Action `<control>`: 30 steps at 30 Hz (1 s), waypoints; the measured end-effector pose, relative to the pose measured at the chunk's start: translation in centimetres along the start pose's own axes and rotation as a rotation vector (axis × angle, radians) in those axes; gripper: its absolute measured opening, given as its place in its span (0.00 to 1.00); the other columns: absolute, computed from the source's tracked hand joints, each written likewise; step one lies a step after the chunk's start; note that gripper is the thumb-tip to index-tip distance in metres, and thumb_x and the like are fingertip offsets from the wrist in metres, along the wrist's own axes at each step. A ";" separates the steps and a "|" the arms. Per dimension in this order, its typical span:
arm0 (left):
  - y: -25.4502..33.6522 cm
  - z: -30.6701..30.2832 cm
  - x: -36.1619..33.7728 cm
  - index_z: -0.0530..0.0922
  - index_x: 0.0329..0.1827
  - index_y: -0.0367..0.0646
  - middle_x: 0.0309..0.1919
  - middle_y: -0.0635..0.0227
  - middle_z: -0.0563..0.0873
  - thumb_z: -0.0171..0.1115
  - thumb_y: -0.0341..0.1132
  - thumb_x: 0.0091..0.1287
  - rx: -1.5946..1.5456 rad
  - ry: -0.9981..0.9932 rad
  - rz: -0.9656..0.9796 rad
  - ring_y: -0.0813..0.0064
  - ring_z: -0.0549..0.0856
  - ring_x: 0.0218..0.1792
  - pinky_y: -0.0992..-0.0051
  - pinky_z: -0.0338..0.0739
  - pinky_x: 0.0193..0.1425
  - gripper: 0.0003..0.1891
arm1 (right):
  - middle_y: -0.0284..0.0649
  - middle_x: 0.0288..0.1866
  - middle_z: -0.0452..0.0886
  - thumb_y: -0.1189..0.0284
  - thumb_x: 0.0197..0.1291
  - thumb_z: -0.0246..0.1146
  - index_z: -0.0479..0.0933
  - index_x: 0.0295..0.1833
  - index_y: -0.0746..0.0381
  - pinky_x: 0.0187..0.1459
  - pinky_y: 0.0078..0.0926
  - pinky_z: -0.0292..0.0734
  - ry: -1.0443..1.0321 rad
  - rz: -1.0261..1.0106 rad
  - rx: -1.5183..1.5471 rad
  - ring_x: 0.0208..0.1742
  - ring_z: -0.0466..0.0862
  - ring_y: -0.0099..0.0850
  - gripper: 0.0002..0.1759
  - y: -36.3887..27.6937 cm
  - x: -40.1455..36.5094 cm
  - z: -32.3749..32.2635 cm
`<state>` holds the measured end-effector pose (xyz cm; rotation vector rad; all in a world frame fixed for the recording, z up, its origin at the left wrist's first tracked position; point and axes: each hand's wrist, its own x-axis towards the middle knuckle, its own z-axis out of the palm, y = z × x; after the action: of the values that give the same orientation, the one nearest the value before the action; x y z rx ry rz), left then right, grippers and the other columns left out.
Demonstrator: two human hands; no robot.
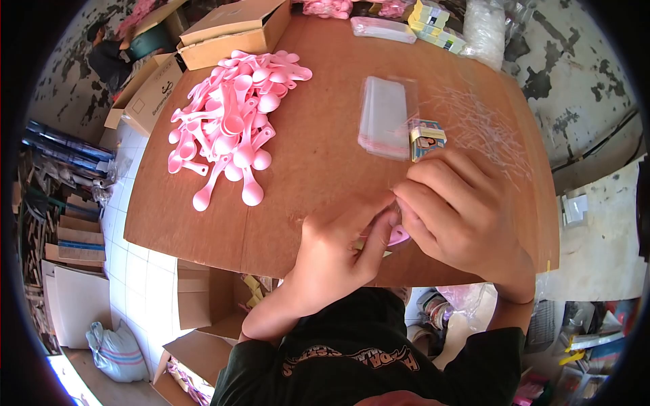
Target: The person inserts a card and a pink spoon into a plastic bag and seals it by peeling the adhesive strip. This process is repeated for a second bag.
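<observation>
Near the front edge of the table, my left hand is closed around a pink spoon, mostly hidden by the fingers. A bit of pale yellow shows beside it. My right hand is pinched against the left fingertips; whatever it grips there is too small to make out. Just beyond the right hand lies a small stack of printed cards. Beside the cards is a pile of clear plastic bags. Thin clear strips are scattered to the right. A heap of pink measuring spoons covers the table's left side.
The brown wooden table carries a cardboard box at its far left, with plastic packs and yellow card stacks at the back. Open cartons stand on the floor below. Another person is at the far left.
</observation>
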<state>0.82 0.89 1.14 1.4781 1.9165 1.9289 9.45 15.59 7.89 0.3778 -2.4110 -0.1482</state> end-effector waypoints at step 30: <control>-1.9 -1.6 -0.5 0.79 0.42 0.32 0.34 0.62 0.85 0.67 0.21 0.59 -0.264 0.239 -0.149 0.76 0.85 0.36 0.78 0.78 0.44 0.09 | 0.44 0.36 0.83 0.85 0.54 0.59 0.80 0.38 0.64 0.35 0.28 0.76 -0.350 0.826 -0.127 0.34 0.84 0.39 0.08 13.7 -18.3 -0.3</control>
<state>-0.98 -0.15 -0.29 1.0472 1.7089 2.2661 19.78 34.28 -0.36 -0.7621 -2.6695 0.0108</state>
